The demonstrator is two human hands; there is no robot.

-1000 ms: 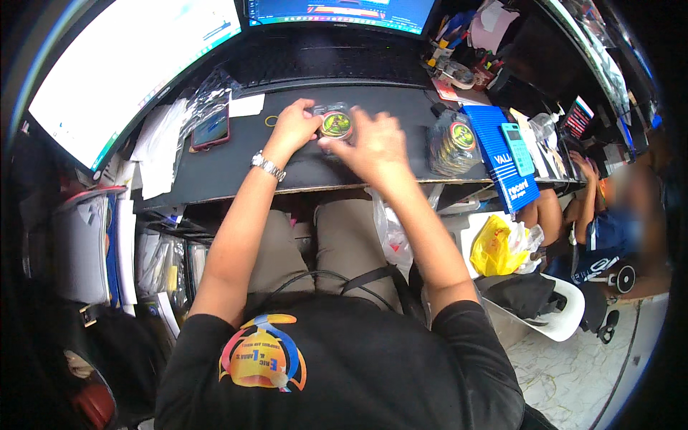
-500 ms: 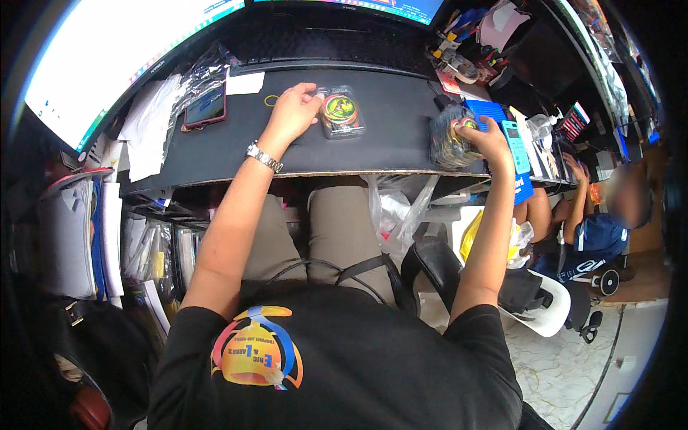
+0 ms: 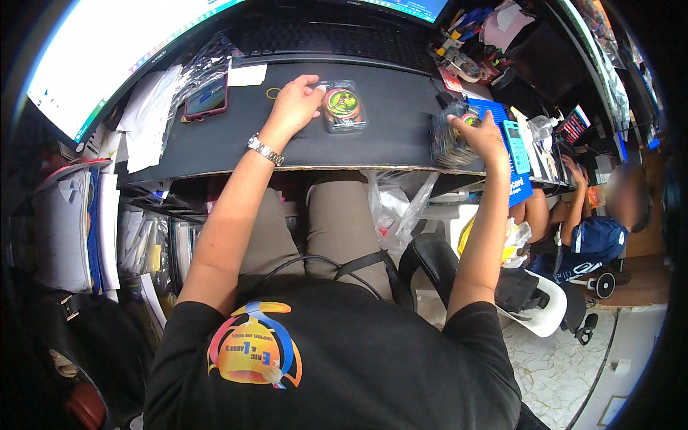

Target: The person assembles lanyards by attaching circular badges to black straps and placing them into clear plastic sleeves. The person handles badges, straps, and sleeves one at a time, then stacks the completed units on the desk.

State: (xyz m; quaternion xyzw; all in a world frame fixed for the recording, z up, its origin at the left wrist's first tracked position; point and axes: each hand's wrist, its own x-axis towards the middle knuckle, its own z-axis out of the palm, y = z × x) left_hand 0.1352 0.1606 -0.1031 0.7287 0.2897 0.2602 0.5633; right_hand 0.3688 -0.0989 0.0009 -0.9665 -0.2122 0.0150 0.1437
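My left hand (image 3: pixel 294 106), a metal-banded watch on its wrist, rests at the left edge of a flat clear plastic pack (image 3: pixel 345 107). Its index finger is stretched out, and the thumb is at the pack's edge. Inside the pack lies a round piece with a green and yellow face and a red-gold rim, perhaps a medal. Farther right, my right hand (image 3: pixel 485 136) spans the top of a stack of similar packs (image 3: pixel 450 143) near the desk's front edge. Thumb and fingers straddle a pack with a round piece; the other fingers are partly hidden.
A phone (image 3: pixel 206 97), papers (image 3: pixel 149 122) and a yellow rubber band (image 3: pixel 272 93) lie left on the black desk. Behind is a keyboard (image 3: pixel 330 39). A blue book (image 3: pixel 519 188) and teal calculator (image 3: pixel 515 147) lie right of the stack. Another person (image 3: pixel 598 240) sits farther right.
The thumb and index finger of my right hand have spread wider over the stack, showing more of the round piece between them. My left hand stays by the single pack.
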